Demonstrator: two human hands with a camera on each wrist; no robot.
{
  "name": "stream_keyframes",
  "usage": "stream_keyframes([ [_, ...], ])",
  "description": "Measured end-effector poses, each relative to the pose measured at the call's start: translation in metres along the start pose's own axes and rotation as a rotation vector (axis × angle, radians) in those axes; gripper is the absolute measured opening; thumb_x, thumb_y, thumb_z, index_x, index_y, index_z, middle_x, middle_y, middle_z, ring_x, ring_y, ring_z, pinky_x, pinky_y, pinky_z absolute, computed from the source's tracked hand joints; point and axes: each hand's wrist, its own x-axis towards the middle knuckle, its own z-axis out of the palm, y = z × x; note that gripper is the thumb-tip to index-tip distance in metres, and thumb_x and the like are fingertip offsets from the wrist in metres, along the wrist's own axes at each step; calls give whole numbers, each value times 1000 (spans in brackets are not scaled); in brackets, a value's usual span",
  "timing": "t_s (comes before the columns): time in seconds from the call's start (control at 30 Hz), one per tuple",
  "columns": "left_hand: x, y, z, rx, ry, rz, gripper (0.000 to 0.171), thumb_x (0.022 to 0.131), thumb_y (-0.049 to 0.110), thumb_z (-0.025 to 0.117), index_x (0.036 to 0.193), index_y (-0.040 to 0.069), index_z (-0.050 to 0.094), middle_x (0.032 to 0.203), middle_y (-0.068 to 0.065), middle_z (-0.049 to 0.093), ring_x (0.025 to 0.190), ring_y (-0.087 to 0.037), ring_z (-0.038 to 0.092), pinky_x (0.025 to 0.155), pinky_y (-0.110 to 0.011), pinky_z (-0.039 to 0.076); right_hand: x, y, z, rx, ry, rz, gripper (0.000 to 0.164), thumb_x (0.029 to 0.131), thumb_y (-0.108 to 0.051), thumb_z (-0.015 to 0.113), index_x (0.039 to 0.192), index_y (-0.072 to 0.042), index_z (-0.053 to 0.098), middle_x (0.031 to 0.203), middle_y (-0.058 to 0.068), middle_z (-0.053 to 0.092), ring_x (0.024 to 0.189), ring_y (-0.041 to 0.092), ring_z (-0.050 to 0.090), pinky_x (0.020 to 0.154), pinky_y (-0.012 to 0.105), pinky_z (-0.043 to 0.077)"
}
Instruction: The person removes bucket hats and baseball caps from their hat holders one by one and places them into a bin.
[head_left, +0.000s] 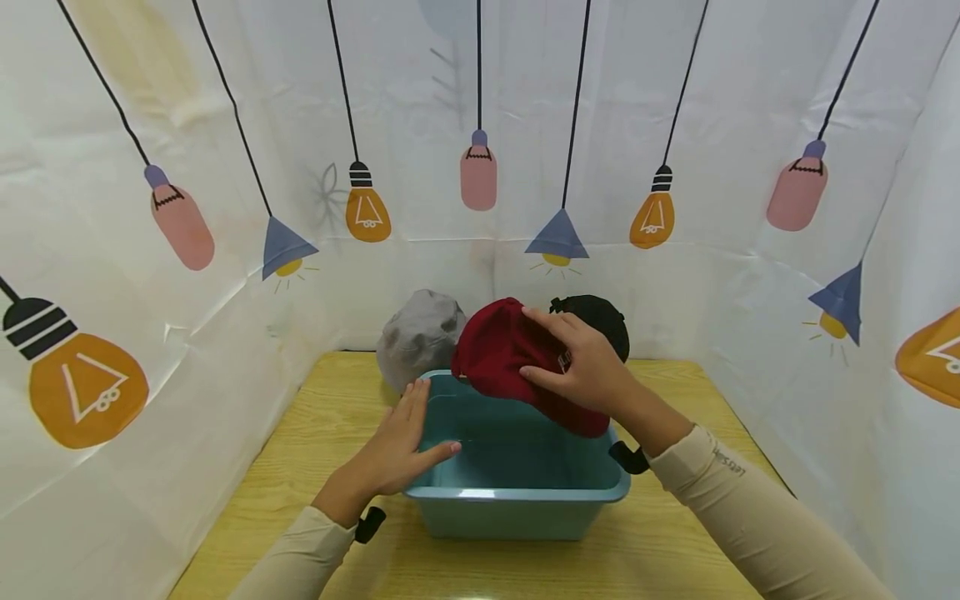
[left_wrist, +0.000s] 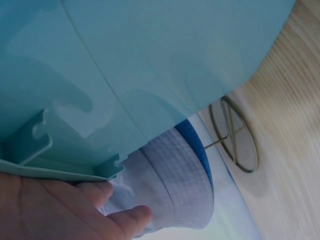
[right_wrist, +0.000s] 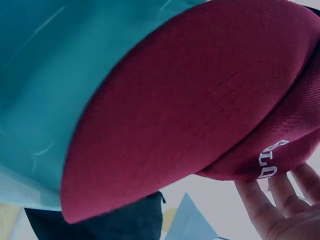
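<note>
The right hand (head_left: 588, 367) grasps the dark red fabric baseball cap (head_left: 492, 357), fingers and thumb on the crown. The cap is above the far part of the pale blue rectangular plastic bin (head_left: 502, 517), brim tilted down over the opening. The left hand (head_left: 397, 450) is relaxed, fingers extended along the bin's left rim, and grips nothing.

Status: handling of the red cap appears incomplete; it is neither inside the bin nor set down on the yellow wood-grain table (head_left: 300, 467). The soft grey fabric hat (head_left: 420, 337), near a thin metal wire stand (left_wrist: 231, 135), and the black fabric cap (head_left: 600, 317) are behind the bin, ungripped. Whether the red cap is entering or leaving the bin cannot be determined.
</note>
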Motion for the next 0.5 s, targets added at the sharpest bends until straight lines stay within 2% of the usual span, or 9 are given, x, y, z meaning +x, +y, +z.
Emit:
stream_keyframes([
  [0.07,0,1,0,-3,-2,0,116,92,79,50,167,8,-2,175,-12,2,161,-39,3,122,-71,17,-1,-1,1,-1,-5,-15,83,85,-44,85,157,-28,46,140,0,63,113,16,62,93,43,60],
  [0.17,0,1,0,0,-2,-7,116,92,80,50,167,8,-3,175,-12,2,161,-39,3,121,-71,16,-1,-3,4,9,-13,-40,84,85,-44,85,157,-27,46,138,-1,64,112,15,62,95,43,59],
  [0.23,0,1,0,-10,-5,-17,114,93,79,49,167,8,-3,175,-11,1,161,-38,3,122,-71,14,-1,-5,5,13,-22,-56,84,85,-46,84,157,-26,46,136,-3,64,111,13,61,94,40,60],
  [0.3,-1,1,-1,-22,-10,-25,111,96,77,47,167,10,-4,175,-10,0,162,-37,2,122,-71,12,-2,-6,8,17,-36,-70,83,85,-48,83,157,-26,47,136,-3,64,111,12,60,84,34,61],
  [0.4,-2,1,-2,-46,-15,-35,104,99,73,44,167,11,-4,175,-9,-1,162,-35,2,123,-71,9,-3,-8,12,9,-56,-85,83,85,-49,82,156,-25,46,138,-4,64,113,11,60,84,32,60],
  [0.5,-3,2,-2,-60,-17,-40,101,101,71,43,167,12,-5,175,-8,-3,162,-34,1,123,-71,8,-5,-10,15,3,-78,-89,82,85,-50,82,156,-25,47,132,-4,65,109,10,60,82,30,60],
])
